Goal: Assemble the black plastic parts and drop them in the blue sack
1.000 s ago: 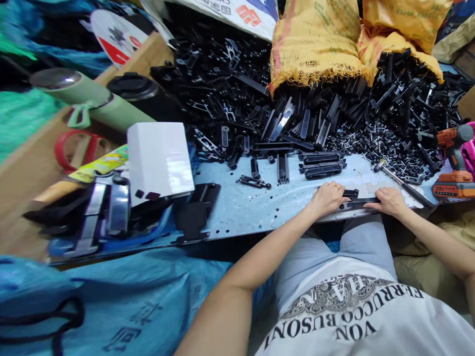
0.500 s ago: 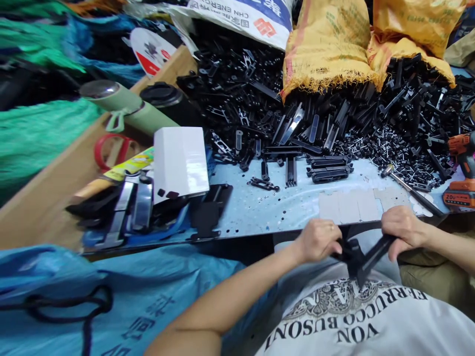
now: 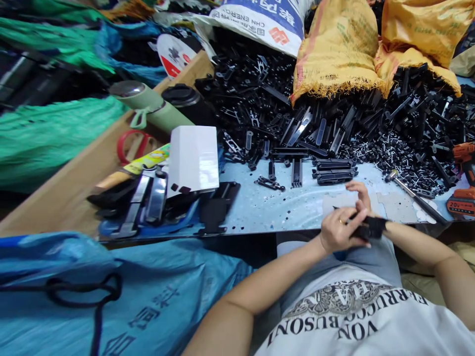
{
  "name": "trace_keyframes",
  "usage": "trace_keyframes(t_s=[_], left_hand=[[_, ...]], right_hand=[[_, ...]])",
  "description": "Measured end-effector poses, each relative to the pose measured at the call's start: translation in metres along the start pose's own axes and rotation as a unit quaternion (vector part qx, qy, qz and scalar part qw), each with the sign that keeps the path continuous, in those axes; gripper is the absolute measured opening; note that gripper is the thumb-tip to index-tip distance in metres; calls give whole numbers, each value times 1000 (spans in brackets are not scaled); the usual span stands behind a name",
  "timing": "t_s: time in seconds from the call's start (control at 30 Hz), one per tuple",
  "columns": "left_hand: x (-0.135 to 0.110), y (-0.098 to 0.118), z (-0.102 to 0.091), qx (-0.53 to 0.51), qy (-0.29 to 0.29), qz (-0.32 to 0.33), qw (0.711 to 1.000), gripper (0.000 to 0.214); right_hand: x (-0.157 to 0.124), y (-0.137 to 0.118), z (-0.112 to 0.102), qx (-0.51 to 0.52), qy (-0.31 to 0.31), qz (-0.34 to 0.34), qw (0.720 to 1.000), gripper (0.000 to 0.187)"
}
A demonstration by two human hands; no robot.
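Above my lap, by the bench edge, my left hand (image 3: 339,228) is closed around a black folding plastic part (image 3: 371,228). A ring shows on one of its fingers. My right hand (image 3: 362,198) is just beyond, close against the left, its visible fingers stretched out over the bench. The black part crosses in front of my right wrist and hides its palm. Flat pale grey pieces (image 3: 399,206) lie on the blue bench top (image 3: 256,212) near my hands. A small stack of long black parts (image 3: 334,171) lies behind them.
A hammer (image 3: 417,198) and an orange cordless drill (image 3: 462,183) lie at right. Black parts (image 3: 308,126) and small pins (image 3: 389,153) are heaped behind, under yellow sacks (image 3: 337,49). At left are a white box (image 3: 195,155), red-handled scissors (image 3: 122,148) and a green bottle (image 3: 156,106).
Both hands have come together over the bench edge, the right moving left and forward. The black part, earlier held unfolded between both hands, is now raised and looks more compact.
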State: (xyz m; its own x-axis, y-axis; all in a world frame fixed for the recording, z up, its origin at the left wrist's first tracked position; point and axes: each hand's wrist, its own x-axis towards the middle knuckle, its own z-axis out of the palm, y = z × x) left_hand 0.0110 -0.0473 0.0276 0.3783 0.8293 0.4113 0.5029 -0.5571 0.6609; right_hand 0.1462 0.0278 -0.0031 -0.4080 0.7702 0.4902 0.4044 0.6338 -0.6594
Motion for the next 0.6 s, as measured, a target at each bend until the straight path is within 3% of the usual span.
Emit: trace_keyframes(t_s=[0.07, 0.17, 0.27, 0.37, 0.47, 0.53, 0.6], left_hand=[[9, -23, 0, 102, -32, -14, 994, 61], [25, -53, 5, 210, -67, -20, 975, 49], [42, -68, 12, 273, -84, -37, 958, 45], [56, -74, 7, 286, -76, -65, 953, 44], [61, -84, -18, 264, -6, -107, 959, 42], [59, -98, -44, 230, 95, -198, 948, 37], [58, -116, -71, 172, 190, -298, 920, 32]], right_hand=[[45, 26, -19, -74, 7, -41, 996, 31], [111, 58, -37, -231, -63, -46, 970, 31], [160, 77, -29, -336, -177, -92, 920, 43], [188, 85, -11, -367, -250, -128, 887, 44], [198, 79, -11, -374, -251, -124, 884, 38], [196, 69, -22, -362, -219, -124, 897, 37], [189, 58, -34, -323, -182, -111, 922, 46]])
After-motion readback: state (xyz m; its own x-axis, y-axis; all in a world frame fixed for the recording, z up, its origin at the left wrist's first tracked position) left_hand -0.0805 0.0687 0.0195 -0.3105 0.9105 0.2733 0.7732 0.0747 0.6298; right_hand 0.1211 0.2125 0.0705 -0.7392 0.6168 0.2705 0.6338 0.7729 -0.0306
